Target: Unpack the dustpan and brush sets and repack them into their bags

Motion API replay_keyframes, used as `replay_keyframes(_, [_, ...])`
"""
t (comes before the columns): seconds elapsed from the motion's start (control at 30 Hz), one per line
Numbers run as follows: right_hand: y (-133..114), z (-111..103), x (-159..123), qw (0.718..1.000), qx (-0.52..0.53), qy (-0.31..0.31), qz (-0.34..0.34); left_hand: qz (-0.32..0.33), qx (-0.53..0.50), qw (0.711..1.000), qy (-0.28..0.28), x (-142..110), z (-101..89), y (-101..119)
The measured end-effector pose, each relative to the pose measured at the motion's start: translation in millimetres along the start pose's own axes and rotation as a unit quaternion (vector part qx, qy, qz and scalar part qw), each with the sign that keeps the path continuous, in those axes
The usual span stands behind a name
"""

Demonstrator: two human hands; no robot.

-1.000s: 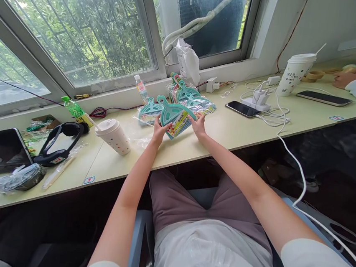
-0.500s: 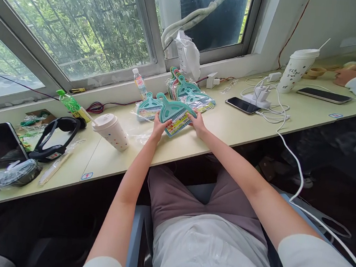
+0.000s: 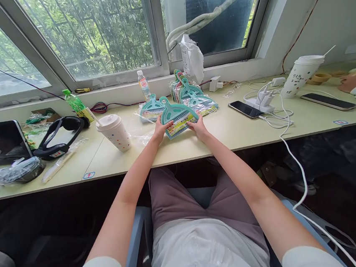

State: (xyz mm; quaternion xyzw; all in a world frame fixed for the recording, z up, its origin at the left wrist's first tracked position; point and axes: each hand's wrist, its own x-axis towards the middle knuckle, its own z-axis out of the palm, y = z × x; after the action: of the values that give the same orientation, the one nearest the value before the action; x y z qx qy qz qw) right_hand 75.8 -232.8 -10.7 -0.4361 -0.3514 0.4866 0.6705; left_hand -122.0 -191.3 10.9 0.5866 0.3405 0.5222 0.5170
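A green dustpan with a small brush and a yellow label, the dustpan set (image 3: pixel 181 116), is between my two hands just over the table's front part. My left hand (image 3: pixel 162 128) grips its left lower edge, and my right hand (image 3: pixel 199 128) holds its right edge. Behind it to the left lies another green dustpan set (image 3: pixel 152 107) on clear plastic. Farther back, several wrapped dustpan sets (image 3: pixel 188 91) are stacked, with green and reddish rims showing. Crumpled clear plastic (image 3: pixel 142 139) lies left of my left hand.
Left of my hands stands a paper cup (image 3: pixel 115 132) with a straw; beyond it are a green bottle (image 3: pixel 75 100) and black headphones (image 3: pixel 61 137). A phone (image 3: pixel 245 109) and a power strip with cables (image 3: pixel 263 100) lie right. Another person's hand (image 3: pixel 354 81) is far right.
The view has shifted slightly, so the table things appear a little lower and farther right. Both hands keep their hold on the dustpan set, which looks nearly unchanged.
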Motion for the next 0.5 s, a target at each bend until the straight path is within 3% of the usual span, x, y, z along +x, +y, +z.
replay_keyframes(0.2, [-14,2,-9,0.997,0.066,-0.031,-0.003,0.007,-0.026,1.000,0.010,5,-1.8,-4])
replay_keyframes(0.4, [-21,6,-25,0.982,0.058,-0.176,0.028,0.044,-0.038,0.998,-0.002,7,-3.7,-6])
replay_keyframes(0.5, [-18,7,-28,0.977,0.047,-0.200,0.052,0.037,-0.037,0.998,-0.020,7,-3.8,-7])
